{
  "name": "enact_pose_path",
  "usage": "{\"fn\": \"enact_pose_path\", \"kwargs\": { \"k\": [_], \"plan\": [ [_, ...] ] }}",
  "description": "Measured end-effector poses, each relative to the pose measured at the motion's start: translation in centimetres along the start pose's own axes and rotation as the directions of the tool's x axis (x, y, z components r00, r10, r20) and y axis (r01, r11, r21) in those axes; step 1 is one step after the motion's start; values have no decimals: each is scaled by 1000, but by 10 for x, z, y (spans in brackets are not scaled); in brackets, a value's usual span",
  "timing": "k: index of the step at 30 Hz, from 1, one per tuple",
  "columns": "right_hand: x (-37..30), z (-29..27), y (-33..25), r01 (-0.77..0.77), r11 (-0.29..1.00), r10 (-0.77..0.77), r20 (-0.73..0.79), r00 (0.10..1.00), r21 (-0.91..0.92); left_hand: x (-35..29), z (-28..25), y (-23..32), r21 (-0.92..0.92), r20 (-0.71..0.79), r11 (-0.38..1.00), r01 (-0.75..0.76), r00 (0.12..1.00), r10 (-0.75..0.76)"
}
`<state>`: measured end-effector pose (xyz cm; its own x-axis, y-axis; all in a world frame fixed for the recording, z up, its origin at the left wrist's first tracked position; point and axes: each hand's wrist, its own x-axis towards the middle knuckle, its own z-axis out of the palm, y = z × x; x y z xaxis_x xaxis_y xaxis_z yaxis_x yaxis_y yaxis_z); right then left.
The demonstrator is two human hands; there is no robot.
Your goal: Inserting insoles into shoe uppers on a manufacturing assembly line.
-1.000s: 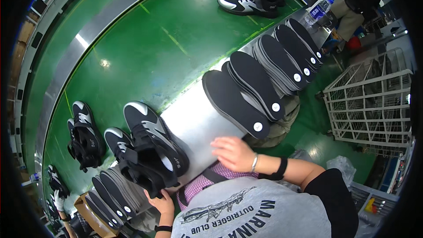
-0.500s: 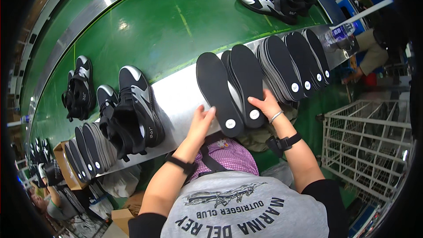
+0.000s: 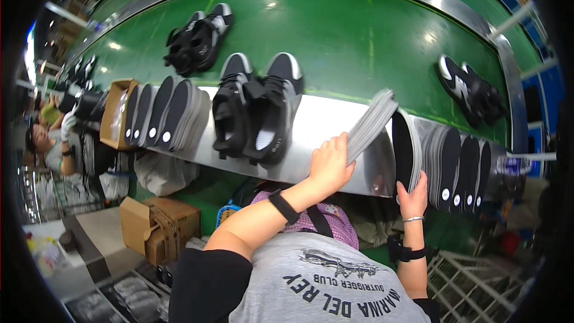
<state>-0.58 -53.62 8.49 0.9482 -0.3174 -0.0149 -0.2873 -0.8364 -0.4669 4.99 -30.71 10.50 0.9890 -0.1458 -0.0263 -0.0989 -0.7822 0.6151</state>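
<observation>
My left hand is closed around the lower end of a stack of grey-edged insoles. This stack is tilted to the right, with its layered edges facing up. My right hand grips the lower end of a second insole stack, black on top, standing at the metal ledge. To the right of it, more black insoles with round white stickers stand in a row. Left of my hands, a pair of black and silver shoes rests on the metal ledge.
Further shoe pairs lie on the green surface, at the back left and far right. Another insole row and an open cardboard box stand left. Below are a carton and a wire cart. A gloved co-worker is far left.
My view has turned left, so the ledge's contents appear further right. My left hand has taken hold of an insole stack and tilted it. The right hand remains on the neighbouring insoles.
</observation>
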Motion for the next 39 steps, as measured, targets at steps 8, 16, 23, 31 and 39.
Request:
{"fn": "enact_pose_path", "kwargs": {
  "k": [8, 16, 23, 31, 39],
  "plan": [
    [18, 29, 40, -48, 981, 39, 54, 998, 190, -1, 10, -38, -232, 158, 947, 222, 969, -188],
    [-1, -20, -65, -299, 96, -140, 311, 940, 949, -24, -142, -57, -959, 234, -76, 274, 912, 337],
    [-13, 7, -204, -433, 129, -430, 444, 786, 892, -59, -251, -145, -934, 12, -339, 111, 959, 283],
    [-42, 60, -331, -412, 162, -553, 428, 715, 897, -119, -330, -248, -898, -87, -433, -74, 996, 10],
    [-50, 80, -364, -371, 149, -604, 382, 699, 916, -148, -337, -278, -892, -48, -434, -123, 982, -181]
  ]
}}
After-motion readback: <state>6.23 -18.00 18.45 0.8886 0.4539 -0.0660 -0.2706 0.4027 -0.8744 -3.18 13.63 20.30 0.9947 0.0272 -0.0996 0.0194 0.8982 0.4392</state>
